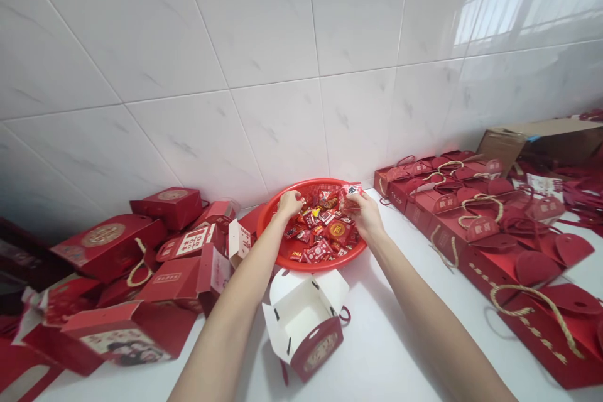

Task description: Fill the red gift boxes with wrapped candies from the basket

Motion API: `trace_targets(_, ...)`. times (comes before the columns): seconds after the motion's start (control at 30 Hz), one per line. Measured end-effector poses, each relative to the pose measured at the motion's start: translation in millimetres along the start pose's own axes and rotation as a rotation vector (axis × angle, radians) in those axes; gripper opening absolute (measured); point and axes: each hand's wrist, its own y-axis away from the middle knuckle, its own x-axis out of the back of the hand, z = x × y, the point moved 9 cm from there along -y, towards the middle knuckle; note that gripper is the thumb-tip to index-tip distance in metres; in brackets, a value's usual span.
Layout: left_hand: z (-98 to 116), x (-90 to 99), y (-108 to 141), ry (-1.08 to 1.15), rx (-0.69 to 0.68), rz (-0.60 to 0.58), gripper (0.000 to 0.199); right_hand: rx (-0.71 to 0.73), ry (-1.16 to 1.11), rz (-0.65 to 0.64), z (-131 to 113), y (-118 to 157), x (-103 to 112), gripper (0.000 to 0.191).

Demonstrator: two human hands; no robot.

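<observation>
The right hand pinches a white-and-red wrapped candy above the far right rim of an orange-red perforated plastic basket; the left hand curls at its left side, and whether it grips anything cannot be told. Glossy, crinkled candy packets lie heaped between them. The basket's oval looks widest left to right. On the near side, between the forearms and closer to the left one, an open card box shows its white lining, flaps splayed. Red boxes crowd the smooth white worktop leftward; rope-handled gift boxes stand in rows rightward.
</observation>
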Motion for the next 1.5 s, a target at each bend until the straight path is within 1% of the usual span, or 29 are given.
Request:
trace_targets(0.1, -10.6, -7.9, -1.9, -0.129, 0.035, -0.056, 0.024, -0.031, -0.012, 0.014, 1.1, 1.2, 0.1, 0.021)
trace_targets(0.23, -20.9, -20.9, 1.1, -0.230, 0.094, -0.181, 0.024, -0.029, -0.010, 0.011, -0.7, 3.3, -1.4, 0.021)
trace_targets(0.33, -22.5, -26.4, 4.7, -0.230, 0.100, -0.252, 0.023, -0.031, -0.006, 0.007, -0.7, 3.7, -1.9, 0.021)
trace_targets(0.43, -18.7, -28.3, 7.8, -0.192, 0.082, -0.293, 0.022, -0.038, -0.011, 0.003, 0.3, 3.2, -1.8, 0.022)
trace_targets(0.57, -13.9, -22.3, 10.2, -0.189, 0.072, -0.280, 0.012, -0.032, -0.015, -0.004, 0.5, 2.8, -2.0, 0.023)
trace_targets(0.7, -8.5, -20.8, 12.3, -0.262, 0.035, -0.282, 0.019, -0.042, -0.041, 0.001, 0.7, 3.4, -3.0, 0.018)
trace_targets(0.77, -1.1, -23.8, 12.6, -0.308, -0.030, -0.269, 0.021, -0.043, -0.045, 0.007, 0.1, 3.8, -3.7, 0.016)
trace_targets(0.83, 9.2, -29.7, 13.5, -0.343, -0.120, -0.258, 0.030, -0.044, -0.045, 0.012, -0.2, 4.1, -4.1, 0.015)
trace_targets(0.9, 18.1, -38.4, 15.6, -0.375, -0.201, -0.274, 0.037, -0.043, -0.046, 0.016, 0.2, 4.2, -4.0, 0.014)
trace_targets(0.93, 20.9, -43.1, 16.9, -0.393, -0.231, -0.291, 0.037, -0.041, -0.047, 0.017, 0.5, 4.2, -3.8, 0.015)
trace_targets(1.07, 21.3, -54.2, 20.0, -0.455, -0.282, -0.344, 0.025, -0.017, -0.046, 0.005, 1.5, 3.3, -3.3, 0.019)
trace_targets(1.23, 9.7, -58.8, 21.1, -0.467, -0.262, -0.401, 0.009, -0.011, -0.049, -0.014, 2.1, 2.8, -4.3, 0.020)
trace_targets(1.3, 9.1, -58.2, 21.1, -0.448, -0.259, -0.408, 0.013, -0.010, -0.047, -0.016, 1.9, 2.5, -4.5, 0.020)
trace_targets(1.37, 14.0, -54.0, 20.6, -0.409, -0.273, -0.382, 0.016, -0.008, -0.043, -0.018, 1.7, 2.1, -4.4, 0.019)
trace_targets(1.5, 34.2, -41.8, 24.1, -0.289, -0.351, -0.318, 0.010, -0.015, -0.035, -0.021, 2.9, 1.5, -3.7, 0.019)
